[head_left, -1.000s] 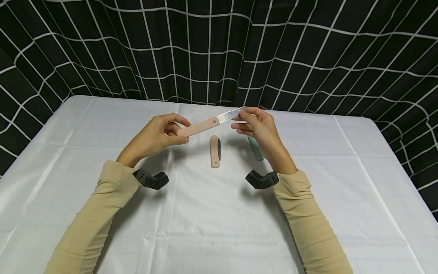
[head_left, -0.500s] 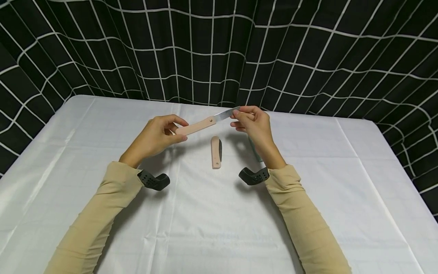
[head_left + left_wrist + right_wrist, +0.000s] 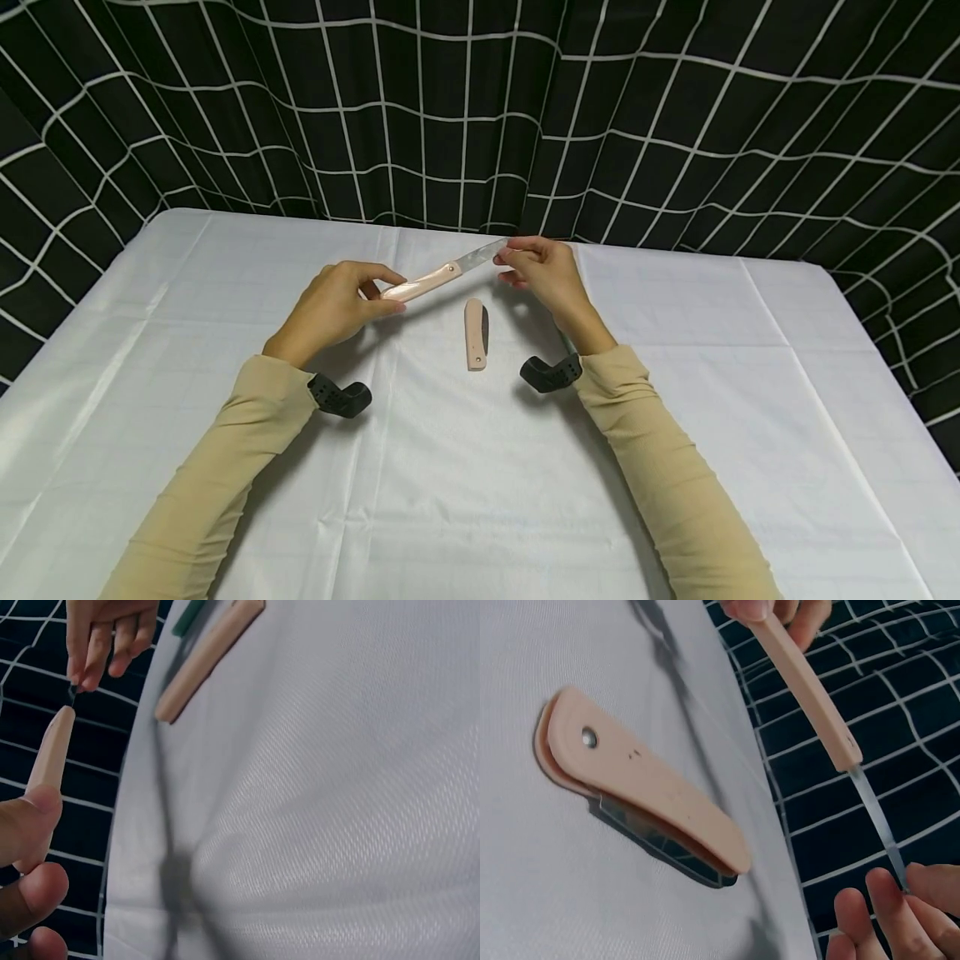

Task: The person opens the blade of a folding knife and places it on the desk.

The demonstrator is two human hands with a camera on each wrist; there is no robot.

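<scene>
An unfolded folding knife (image 3: 423,283) with a pale pink handle is held above the table between both hands. My left hand (image 3: 333,304) pinches the butt end of its handle between thumb and fingers. At the other end, my right hand (image 3: 551,275) pinches the tip of the steel blade (image 3: 874,810) between thumb and fingertips. Below them a second pink folding knife (image 3: 475,335) lies on the cloth, its blade folded into the handle. A green piece (image 3: 188,616) lies beyond it, mostly hidden under my right wrist in the head view.
A white cloth (image 3: 465,483) covers the table. Behind it hangs a dark curtain (image 3: 420,108) with a white grid, close to the table's far edge. Black camera mounts (image 3: 341,397) sit on both wrists.
Both hands keep hold of the knife. The right hand has shifted left with the blade tip, and the knife has come slightly lower. The right forearm now covers more of the green piece.
</scene>
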